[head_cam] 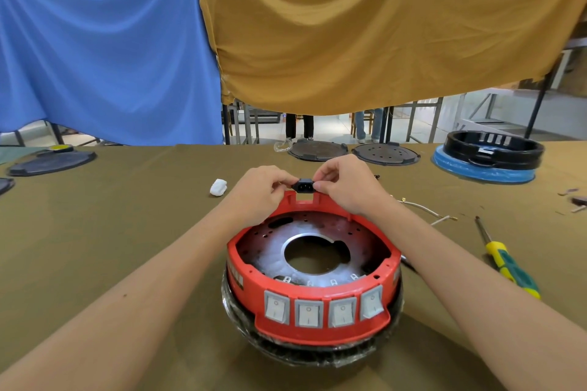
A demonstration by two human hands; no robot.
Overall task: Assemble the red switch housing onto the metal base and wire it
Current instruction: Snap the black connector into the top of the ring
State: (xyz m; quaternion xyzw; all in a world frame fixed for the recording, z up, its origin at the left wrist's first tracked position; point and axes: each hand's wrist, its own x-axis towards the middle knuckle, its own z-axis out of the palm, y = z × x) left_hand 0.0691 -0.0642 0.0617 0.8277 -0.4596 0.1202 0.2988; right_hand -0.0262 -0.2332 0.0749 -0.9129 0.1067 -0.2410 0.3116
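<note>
The red switch housing (320, 332) sits as a ring on the round metal base (365, 251), which has a large centre hole. Several white rocker switches (308, 313) line its near side. At the housing's far rim, just above a rectangular notch (306, 197), a small black power socket (305, 185) is pinched from both sides by my left hand (263, 192) and my right hand (346, 182). White wires (425, 209) with metal terminals lie on the table to the right.
A yellow-green screwdriver (508, 259) lies right of the housing. A small white wad (218, 187) lies to the left. Dark round plates (317, 150) sit along the far edge, and a black ring on a blue-wrapped base (489, 157) stands far right. Blue and mustard cloths hang behind.
</note>
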